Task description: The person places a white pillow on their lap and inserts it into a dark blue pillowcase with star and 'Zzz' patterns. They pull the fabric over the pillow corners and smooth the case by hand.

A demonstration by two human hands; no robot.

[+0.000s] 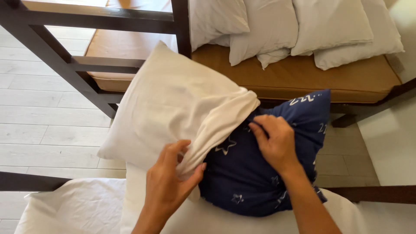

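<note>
My left hand (167, 182) pinches the white cotton pillowcase's (173, 104) open hem; my right hand (275, 141) presses flat on the half-exposed navy star-printed cushion (242, 177) beside it.

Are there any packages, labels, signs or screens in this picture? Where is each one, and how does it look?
None in view. The only printed thing is the navy pillow under the right hand, patterned with white stars and zigzags, half inside the cream cover that the left hand grips.
</note>
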